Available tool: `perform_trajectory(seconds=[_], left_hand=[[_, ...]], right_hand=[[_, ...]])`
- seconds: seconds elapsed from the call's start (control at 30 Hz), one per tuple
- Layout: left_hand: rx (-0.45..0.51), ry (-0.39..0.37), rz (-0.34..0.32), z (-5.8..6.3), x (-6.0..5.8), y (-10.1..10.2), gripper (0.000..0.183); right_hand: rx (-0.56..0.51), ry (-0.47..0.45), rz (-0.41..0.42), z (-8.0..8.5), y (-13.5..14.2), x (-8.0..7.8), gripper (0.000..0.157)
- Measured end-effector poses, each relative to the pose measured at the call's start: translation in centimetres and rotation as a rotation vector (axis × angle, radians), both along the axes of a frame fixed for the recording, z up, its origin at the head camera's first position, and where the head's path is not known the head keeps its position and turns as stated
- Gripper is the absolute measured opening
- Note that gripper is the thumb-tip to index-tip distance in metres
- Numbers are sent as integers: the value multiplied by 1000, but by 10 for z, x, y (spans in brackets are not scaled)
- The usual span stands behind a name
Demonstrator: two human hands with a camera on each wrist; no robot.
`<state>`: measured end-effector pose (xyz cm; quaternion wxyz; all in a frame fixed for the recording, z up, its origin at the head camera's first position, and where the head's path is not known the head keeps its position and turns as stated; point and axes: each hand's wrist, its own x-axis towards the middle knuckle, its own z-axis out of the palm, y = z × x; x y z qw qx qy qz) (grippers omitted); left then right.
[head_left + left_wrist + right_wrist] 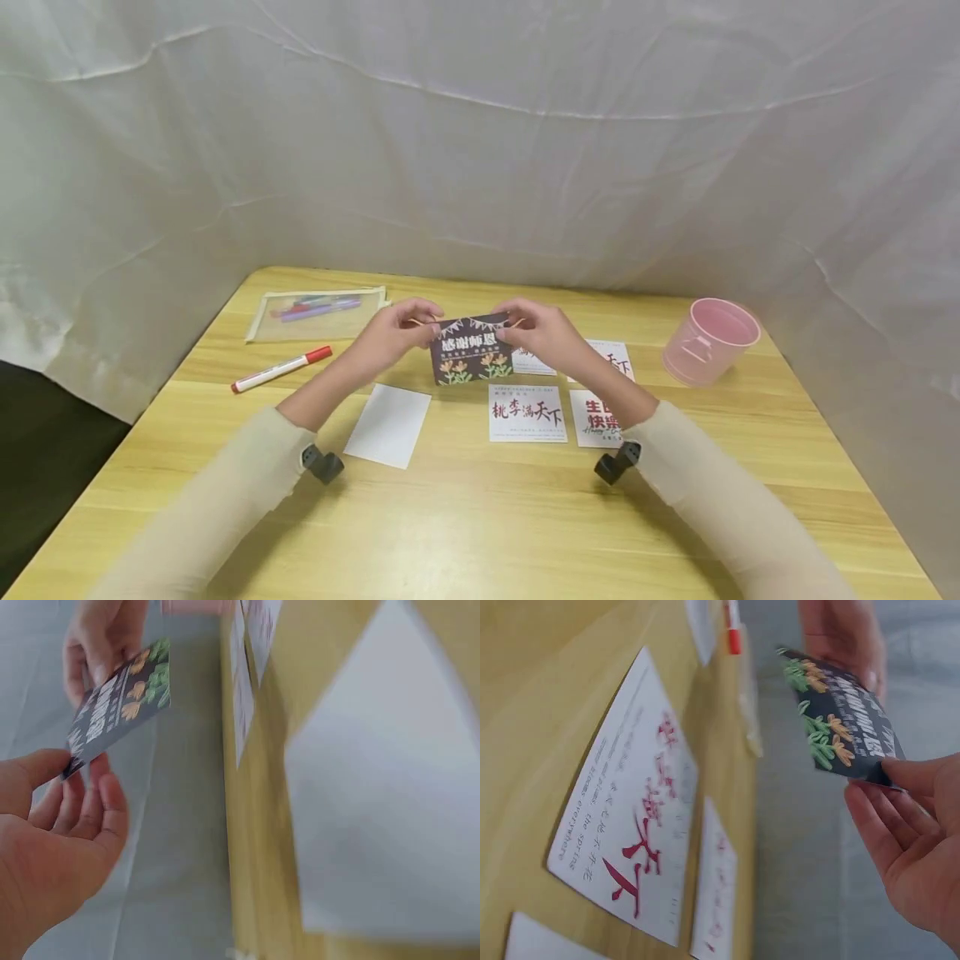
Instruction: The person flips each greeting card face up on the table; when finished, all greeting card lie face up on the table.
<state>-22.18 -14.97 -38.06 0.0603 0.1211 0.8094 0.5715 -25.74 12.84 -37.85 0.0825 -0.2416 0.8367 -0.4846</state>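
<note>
A dark greeting card [474,354] with white lettering, bunting and orange flowers is held up above the table between both hands. At its left upper corner the left hand [396,332] pinches it between thumb and fingers. The right hand [542,332] pinches the opposite upper corner. In the left wrist view the left hand [67,832] has its thumb on one face and fingers behind. From the right wrist view, the right hand [919,825] grips the card [840,720] in the same manner. Below lie a blank white card [388,425] and a white card with red characters [528,413].
Further white cards, one with red block characters [596,417], lie under the right forearm. A pink cup [711,342] stands at the right. On the left are a red-capped marker [281,369] and a mesh pouch [258,325] of pens. Grey fabric [480,167] hangs behind the table.
</note>
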Motion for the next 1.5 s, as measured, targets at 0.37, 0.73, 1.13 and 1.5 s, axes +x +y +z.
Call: perform_trajectory(seconds=[0.37, 0.73, 1.13, 1.5], left_hand=[[-195, -65, -28, -22, -54, -30, 23], [-471, -9, -39, -44, -81, -29, 18], [-596, 15, -67, -48, -89, -20, 19], [-563, 80, -58, -44, -67, -23, 21]], right_hand=[[125, -62, -46, -42, -45, -49, 31], [350, 98, -56, -64, -61, -70, 28], [523, 188, -81, -69, -64, -72, 26], [366, 186, -117, -58, -73, -43, 30]])
